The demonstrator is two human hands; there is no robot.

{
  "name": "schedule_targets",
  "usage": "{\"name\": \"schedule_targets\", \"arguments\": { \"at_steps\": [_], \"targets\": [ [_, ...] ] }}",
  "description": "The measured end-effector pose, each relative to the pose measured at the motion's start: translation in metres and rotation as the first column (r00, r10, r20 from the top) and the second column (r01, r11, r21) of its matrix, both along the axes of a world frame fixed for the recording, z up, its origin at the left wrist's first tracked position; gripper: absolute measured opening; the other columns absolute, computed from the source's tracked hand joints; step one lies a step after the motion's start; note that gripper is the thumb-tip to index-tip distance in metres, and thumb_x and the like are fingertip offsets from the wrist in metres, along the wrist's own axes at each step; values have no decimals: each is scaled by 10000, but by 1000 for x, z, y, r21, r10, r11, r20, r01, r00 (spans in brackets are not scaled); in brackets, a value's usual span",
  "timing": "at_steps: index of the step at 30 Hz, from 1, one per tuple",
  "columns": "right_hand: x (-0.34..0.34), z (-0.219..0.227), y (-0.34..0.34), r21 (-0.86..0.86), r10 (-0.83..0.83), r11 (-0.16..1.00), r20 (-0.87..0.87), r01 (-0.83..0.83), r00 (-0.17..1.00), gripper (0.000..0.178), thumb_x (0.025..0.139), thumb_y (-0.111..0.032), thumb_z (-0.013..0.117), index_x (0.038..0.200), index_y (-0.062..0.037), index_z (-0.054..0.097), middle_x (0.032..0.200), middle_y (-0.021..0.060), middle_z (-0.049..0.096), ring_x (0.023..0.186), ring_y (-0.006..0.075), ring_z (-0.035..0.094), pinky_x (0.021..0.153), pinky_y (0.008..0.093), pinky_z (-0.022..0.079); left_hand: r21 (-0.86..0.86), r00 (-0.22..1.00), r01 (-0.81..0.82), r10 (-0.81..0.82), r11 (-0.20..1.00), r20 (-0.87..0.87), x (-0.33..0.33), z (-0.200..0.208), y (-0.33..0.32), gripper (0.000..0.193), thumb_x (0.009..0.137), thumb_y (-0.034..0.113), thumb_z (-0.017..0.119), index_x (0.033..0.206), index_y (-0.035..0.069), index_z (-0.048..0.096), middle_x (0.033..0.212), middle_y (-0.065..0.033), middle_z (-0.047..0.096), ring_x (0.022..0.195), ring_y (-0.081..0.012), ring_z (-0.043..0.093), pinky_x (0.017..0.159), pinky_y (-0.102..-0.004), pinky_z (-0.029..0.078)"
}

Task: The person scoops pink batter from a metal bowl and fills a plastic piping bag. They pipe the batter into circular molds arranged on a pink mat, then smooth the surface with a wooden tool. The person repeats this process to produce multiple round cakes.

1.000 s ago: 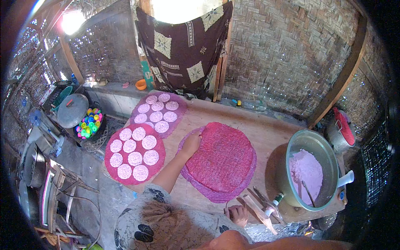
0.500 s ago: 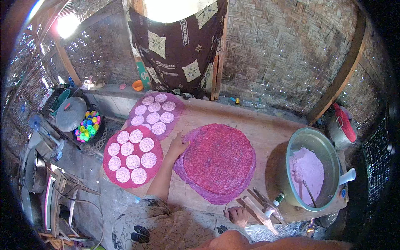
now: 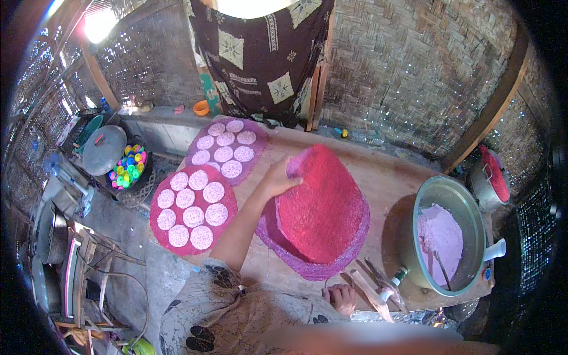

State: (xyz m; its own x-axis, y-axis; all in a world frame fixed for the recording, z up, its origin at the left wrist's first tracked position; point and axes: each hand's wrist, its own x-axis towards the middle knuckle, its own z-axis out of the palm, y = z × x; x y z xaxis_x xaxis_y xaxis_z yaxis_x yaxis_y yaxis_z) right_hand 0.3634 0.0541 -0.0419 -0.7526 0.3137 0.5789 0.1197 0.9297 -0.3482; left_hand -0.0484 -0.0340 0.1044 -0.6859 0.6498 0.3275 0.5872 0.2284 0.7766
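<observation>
My left hand (image 3: 283, 178) is closed on the upper left edge of a round red mesh sheet (image 3: 322, 204), with a bit of purple showing at the grip. That side is raised and bent up off a stack of round purple mesh sheets (image 3: 319, 270) on the wooden table. My right hand (image 3: 342, 297) rests at the table's near edge with its fingers curled; a thin dark thing shows beside them, too small to name. Left of the stack lie a red mesh sheet (image 3: 181, 196) and a purple one (image 3: 198, 130), each bearing several pale speckled discs (image 3: 193, 216).
A large greenish tub (image 3: 421, 260) of pale pink dough or flour, with a stick in it, stands at right. Wooden sticks (image 3: 370, 291) lie near my right hand. A pot (image 3: 491, 183) stands beyond the tub. Colourful small cups (image 3: 128, 168) fill a dark container at left.
My left hand has moved up and away from me, lifting the red sheet's edge, which lay flat before. My right hand stays by the table edge.
</observation>
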Motion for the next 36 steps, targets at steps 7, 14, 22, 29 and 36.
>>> {"name": "schedule_targets", "arguments": {
  "at_steps": [7,14,22,29,36],
  "targets": [
    [3,14,-2,16,-17,1000,60,16,998,159,748,-243,789,822,-161,674,858,7,637,840,237,601,745,400,453,-64,984,-160,164,985,72,-9,-52,-59,685,720,229,817,1289,-16,526,1231,-226,609,1171,-351,581,1016,-398,434],
    [3,12,-4,-33,-32,999,46,34,998,172,750,-237,790,822,-156,656,850,3,631,826,230,593,750,408,452,-242,958,-285,278,927,-65,-13,-107,-76,732,744,300,808,1304,-47,487,1268,-268,582,1201,-398,560,1013,-437,443],
    [0,23,-5,-23,-41,999,21,42,999,158,764,-233,793,798,-148,665,846,4,633,846,216,599,731,393,479,-254,944,-214,266,943,194,-21,-129,-66,728,782,408,772,1268,-72,520,1236,-295,597,1178,-405,580,999,-429,454],
    [2,22,-2,35,-45,998,30,44,999,173,778,-266,783,802,-131,677,831,31,620,862,243,599,752,386,497,-395,985,-83,136,915,107,-37,-146,-64,617,825,363,750,1211,-80,562,1156,-266,637,1083,-382,633,916,-427,507],
    [3,32,-4,45,-45,998,14,45,999,172,773,-257,787,791,-131,671,823,35,626,814,235,598,713,366,501,-70,667,-65,96,995,739,55,-52,-68,601,914,15,630,1395,-24,271,1330,-183,522,1167,-283,562,939,-425,516]
  ]
}}
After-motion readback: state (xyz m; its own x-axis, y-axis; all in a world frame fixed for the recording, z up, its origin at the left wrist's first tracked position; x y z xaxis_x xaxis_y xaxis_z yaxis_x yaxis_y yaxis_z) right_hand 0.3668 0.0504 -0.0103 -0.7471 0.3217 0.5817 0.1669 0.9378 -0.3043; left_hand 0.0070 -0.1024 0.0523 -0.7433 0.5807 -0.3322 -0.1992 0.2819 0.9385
